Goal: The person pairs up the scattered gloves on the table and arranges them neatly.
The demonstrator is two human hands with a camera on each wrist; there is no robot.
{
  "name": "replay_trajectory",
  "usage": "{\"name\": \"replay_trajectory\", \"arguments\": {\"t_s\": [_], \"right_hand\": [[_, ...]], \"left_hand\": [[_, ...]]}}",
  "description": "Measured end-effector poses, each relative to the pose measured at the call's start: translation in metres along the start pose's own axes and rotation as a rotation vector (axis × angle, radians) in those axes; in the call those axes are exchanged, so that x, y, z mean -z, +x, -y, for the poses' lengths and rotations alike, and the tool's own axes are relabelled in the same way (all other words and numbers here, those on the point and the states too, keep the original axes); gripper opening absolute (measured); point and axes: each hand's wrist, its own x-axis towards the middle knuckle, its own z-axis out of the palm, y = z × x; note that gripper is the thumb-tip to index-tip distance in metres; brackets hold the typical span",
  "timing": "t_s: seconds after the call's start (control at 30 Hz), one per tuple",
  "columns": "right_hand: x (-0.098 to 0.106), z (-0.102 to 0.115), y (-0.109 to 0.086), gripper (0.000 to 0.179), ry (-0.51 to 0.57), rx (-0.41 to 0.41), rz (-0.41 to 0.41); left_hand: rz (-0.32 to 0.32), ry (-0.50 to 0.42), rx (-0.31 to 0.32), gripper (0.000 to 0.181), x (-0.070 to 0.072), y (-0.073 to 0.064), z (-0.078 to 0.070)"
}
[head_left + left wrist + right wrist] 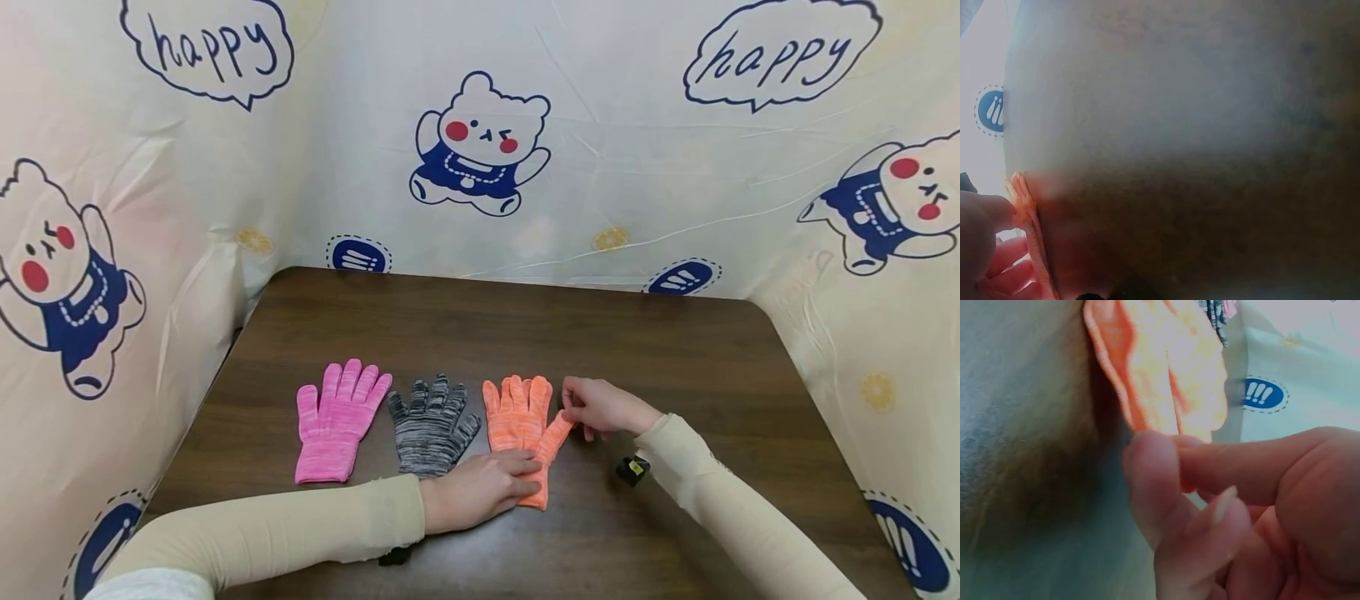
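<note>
An orange glove [516,417] lies on the table, its fingers pointing away from me and its thumb out to the right. My right hand [606,407] pinches the tip of that thumb between thumb and forefinger; the right wrist view shows the orange fabric [1160,369] running into the pinch. Across the lower part of the same glove rests my left hand [483,490], its fingers pressing on it and hiding some of the palm and cuff. Left of it lies a grey-black knitted glove [427,429], its cuff partly behind my left hand.
A pink glove [337,425] lies flat at the left of the row. The dark brown table [480,321] has a white patterned cloth [615,158] hanging behind and at both sides. A small black device [632,469] sits by the right wrist.
</note>
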Motion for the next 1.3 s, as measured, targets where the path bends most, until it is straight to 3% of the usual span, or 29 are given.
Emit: {"name": "replay_trajectory", "arguments": {"t_s": [0.23,0.57,0.83,1.1,1.3], "right_hand": [[-0.005,-0.006,0.007,0.012,0.025,-0.059,-0.016],[0.000,-0.009,0.010,0.015,0.006,-0.032,-0.027],[0.003,-0.016,0.011,0.024,-0.058,-0.025,-0.117],[-0.004,-0.018,0.020,0.019,-0.118,-0.054,-0.106],[-0.003,-0.011,0.030,0.018,-0.097,-0.001,-0.235]], "left_hand": [[-0.009,0.023,-0.005,0.034,-0.002,0.000,0.000],[-0.014,0.039,-0.002,0.034,-0.003,-0.001,0.000],[-0.016,0.015,0.000,0.035,-0.004,0.000,0.001],[-0.010,-0.002,-0.001,0.035,-0.003,-0.001,0.002],[-0.005,-0.003,-0.003,0.035,-0.002,-0.001,0.002]]}}
